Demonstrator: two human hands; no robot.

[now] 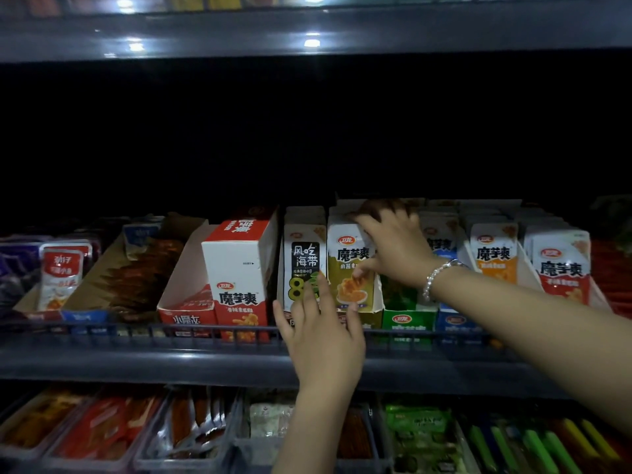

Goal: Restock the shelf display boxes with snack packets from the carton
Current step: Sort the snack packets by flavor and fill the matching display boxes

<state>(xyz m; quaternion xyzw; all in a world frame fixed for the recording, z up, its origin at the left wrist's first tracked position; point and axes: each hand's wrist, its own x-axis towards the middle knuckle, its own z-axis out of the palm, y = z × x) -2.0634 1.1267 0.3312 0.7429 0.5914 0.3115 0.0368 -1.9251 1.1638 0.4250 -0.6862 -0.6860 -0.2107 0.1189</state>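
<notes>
The right hand [393, 244] reaches over the top of the yellow-green display box [352, 268], fingers curled down onto the upright packets inside it, thumb pinching at the front one. The left hand [321, 323] lies with straight fingers pressed against the lower front of that box and the black-and-white seaweed box [302, 265] just left of it, steadying both against the shelf rail [136, 328].

To do this well, I judge the packets should be pushed back and squared upright with the right hand, while the left hand keeps the box from sliding or tipping off the shelf. Faces should end up forward and level with the neighbours.

The packets being settled sit directly under the right hand's fingertips and just above the left hand's. Beyond the right wrist, further boxes of orange [492, 258] and red [561, 271] packets stand full. Left of the left hand, the red display box [239, 268] stands tilted. The carton is not in view
</notes>
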